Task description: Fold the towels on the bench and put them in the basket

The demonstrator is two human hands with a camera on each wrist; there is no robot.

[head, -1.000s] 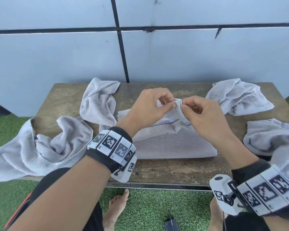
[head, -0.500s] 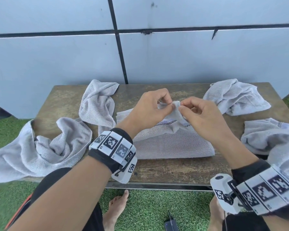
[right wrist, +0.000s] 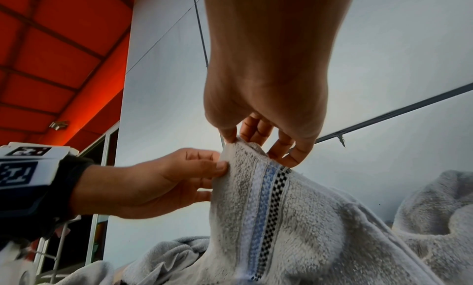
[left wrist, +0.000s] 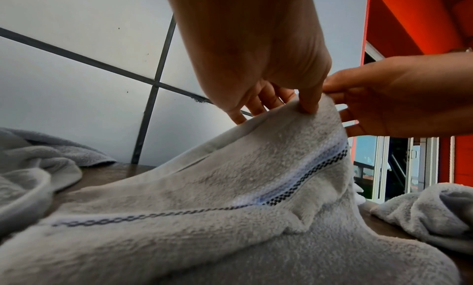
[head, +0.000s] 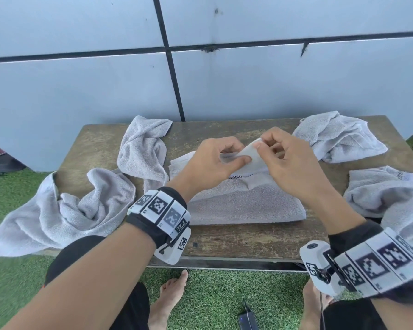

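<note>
A grey towel [head: 243, 206] with a blue and checked stripe lies half folded in the middle of the wooden bench [head: 236, 241]. Its far corner is lifted into a peak. My left hand [head: 224, 160] pinches that corner between thumb and fingers, and my right hand [head: 267, 148] pinches the same corner just beside it. The left wrist view has the towel [left wrist: 230, 198] rising to my left hand [left wrist: 304, 105]. In the right wrist view the stripe [right wrist: 263, 198] runs up to my right hand [right wrist: 238, 139]. No basket is in view.
Crumpled grey towels lie around: one at the left edge [head: 57, 210], one at the back left [head: 143, 151], one at the back right [head: 339, 136], one at the right edge [head: 389, 194]. A pale wall stands behind the bench. Bare feet [head: 169, 296] rest on green turf.
Both hands have lifted the pinched towel corner a little higher and further back, and the right hand now grips nearer the tip.
</note>
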